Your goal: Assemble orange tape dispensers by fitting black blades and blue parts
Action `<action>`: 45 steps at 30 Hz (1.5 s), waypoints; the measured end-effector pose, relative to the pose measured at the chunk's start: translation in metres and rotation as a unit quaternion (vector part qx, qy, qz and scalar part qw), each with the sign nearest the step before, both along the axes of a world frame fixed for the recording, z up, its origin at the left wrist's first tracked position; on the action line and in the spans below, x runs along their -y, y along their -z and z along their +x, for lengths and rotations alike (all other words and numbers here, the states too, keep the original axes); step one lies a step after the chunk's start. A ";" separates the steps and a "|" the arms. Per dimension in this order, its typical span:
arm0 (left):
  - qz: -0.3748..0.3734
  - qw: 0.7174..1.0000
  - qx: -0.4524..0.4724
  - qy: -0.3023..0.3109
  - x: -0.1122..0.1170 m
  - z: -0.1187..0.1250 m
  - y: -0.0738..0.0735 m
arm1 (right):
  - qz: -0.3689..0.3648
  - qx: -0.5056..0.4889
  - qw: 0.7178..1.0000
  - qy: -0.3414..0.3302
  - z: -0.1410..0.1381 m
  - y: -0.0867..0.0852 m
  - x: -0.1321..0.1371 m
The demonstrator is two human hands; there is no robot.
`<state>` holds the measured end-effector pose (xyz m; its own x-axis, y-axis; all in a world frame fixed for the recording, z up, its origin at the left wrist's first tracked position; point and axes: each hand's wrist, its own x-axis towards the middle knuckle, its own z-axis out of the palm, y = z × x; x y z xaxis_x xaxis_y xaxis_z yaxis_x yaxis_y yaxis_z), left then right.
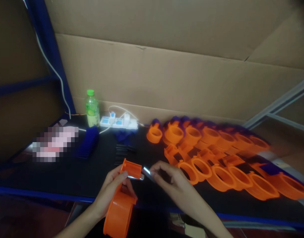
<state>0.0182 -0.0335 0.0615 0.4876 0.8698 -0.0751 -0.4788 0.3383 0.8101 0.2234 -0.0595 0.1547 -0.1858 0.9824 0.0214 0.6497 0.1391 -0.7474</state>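
Note:
In my left hand (114, 181) is an orange plastic tape dispenser (118, 211), its ring hanging low and its flat end pointing up and right. A shiny metal strip (135, 178) lies along the lower edge of that end, by my left fingers. My right hand (167, 177) pinches a small silver blade with a toothed edge (147, 170), just right of the dispenser's flat end and apart from it. Right of that hand, several more orange tape dispensers (222, 178) stand in rows on the black tabletop (55, 178).
Several thin dark strips (121, 150) lie beyond my left hand. Further back are a dark blue piece (89, 142), a green-capped bottle (92, 109) and a white power strip (118, 122) with cables. A cardboard wall (154, 76) closes off the back.

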 end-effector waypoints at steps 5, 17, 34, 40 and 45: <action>0.003 1.000 -0.004 0.004 0.000 0.000 0.001 | -0.013 -0.004 1.000 -0.001 0.001 -0.005 -0.002; 0.021 0.998 -0.050 0.014 0.001 -0.002 -0.004 | -0.017 0.075 0.996 -0.049 0.006 -0.028 -0.007; 0.064 0.994 -0.087 0.027 0.000 0.002 -0.007 | -0.047 0.058 0.994 -0.082 -0.009 -0.012 -0.032; 0.074 0.992 -0.095 0.034 0.000 0.003 -0.004 | -0.046 0.033 0.994 -0.095 -0.018 -0.010 -0.037; 0.067 0.994 -0.083 0.015 0.001 0.004 -0.002 | 0.023 0.092 0.989 -0.111 -0.020 -0.008 -0.054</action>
